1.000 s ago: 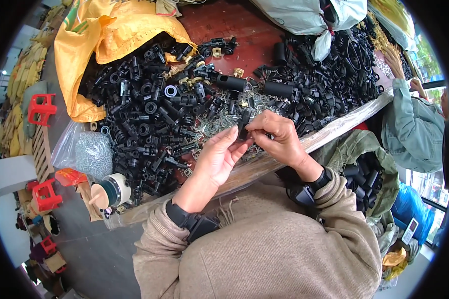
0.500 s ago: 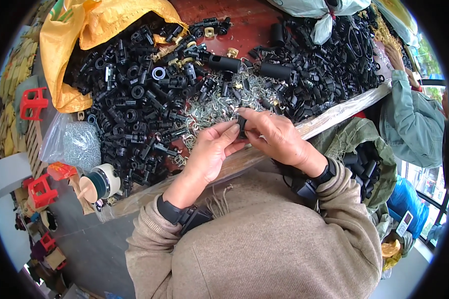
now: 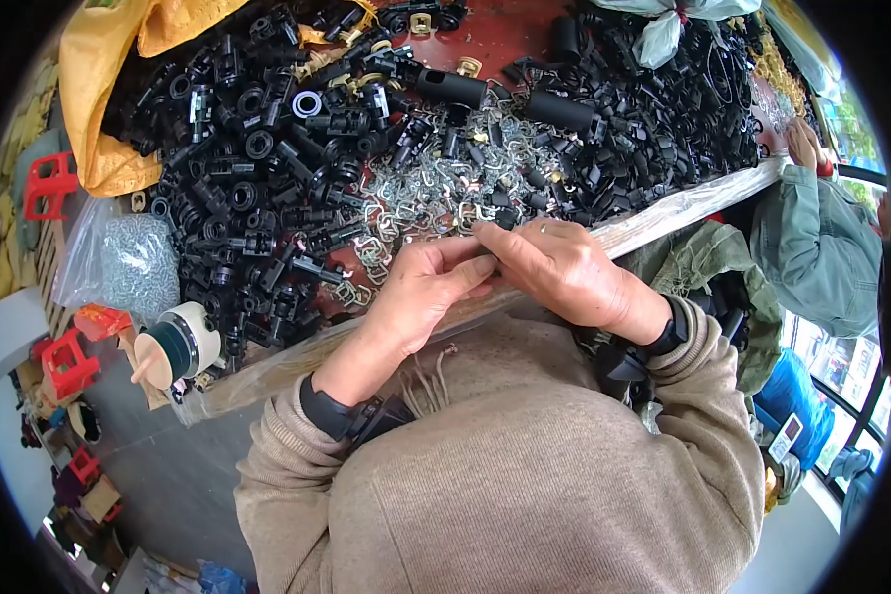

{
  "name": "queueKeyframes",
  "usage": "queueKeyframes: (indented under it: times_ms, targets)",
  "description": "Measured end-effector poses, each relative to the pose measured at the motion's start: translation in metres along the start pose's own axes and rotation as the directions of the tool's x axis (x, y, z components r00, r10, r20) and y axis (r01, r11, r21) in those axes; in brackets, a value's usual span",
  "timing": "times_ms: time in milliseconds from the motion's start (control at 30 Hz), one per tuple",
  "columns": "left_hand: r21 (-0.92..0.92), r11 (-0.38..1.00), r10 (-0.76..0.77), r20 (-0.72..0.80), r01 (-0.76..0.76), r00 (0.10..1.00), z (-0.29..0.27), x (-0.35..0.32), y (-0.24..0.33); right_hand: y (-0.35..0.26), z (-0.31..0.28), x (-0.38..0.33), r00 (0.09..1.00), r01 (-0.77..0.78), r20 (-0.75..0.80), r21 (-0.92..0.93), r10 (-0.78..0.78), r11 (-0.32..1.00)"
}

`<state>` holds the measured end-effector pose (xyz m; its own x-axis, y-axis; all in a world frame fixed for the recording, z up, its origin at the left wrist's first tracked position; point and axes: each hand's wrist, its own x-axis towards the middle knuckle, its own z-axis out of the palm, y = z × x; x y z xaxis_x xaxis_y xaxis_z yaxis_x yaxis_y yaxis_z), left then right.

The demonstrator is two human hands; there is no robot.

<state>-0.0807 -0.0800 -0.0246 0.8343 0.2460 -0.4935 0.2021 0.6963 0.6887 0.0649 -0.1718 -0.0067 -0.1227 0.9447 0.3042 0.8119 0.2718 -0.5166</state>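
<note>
Both hands meet at the near edge of the table (image 3: 663, 210). The left hand (image 3: 421, 297) and the right hand (image 3: 564, 267) press their fingertips together around 1 small dark part (image 3: 493, 259), mostly hidden between them, so its shape cannot be told. Just beyond the fingers lies a loose heap of silver wire clips (image 3: 436, 193), and around that a wide spread of black plastic parts (image 3: 257, 188). A yellow sack (image 3: 104, 109) lies open at the far left with black parts spilling from its mouth. Beside it, a clear plastic bag (image 3: 129, 262) holds small silvery pieces. A roll of tape (image 3: 173, 346) sits near the table's left corner. Another person's sleeve (image 3: 812, 247) shows at the right.
</note>
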Motion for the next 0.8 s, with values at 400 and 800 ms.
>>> queueKeyframes:
  times_ms: [400, 800]
  targets:
    - [-0.146, 0.988, -0.042, 0.002, 0.042, 0.999, -0.011, -0.001, -0.008, 0.002, 0.006, 0.008, 0.998, -0.064, 0.016, 0.202, 0.062, 0.977]
    - [-0.201, 0.976, -0.086, 0.007, 0.086, 0.996, -0.016, 0.0, -0.006, 0.009, 0.007, 0.013, 0.999, -0.017, 0.044, 0.261, 0.005, 0.965]
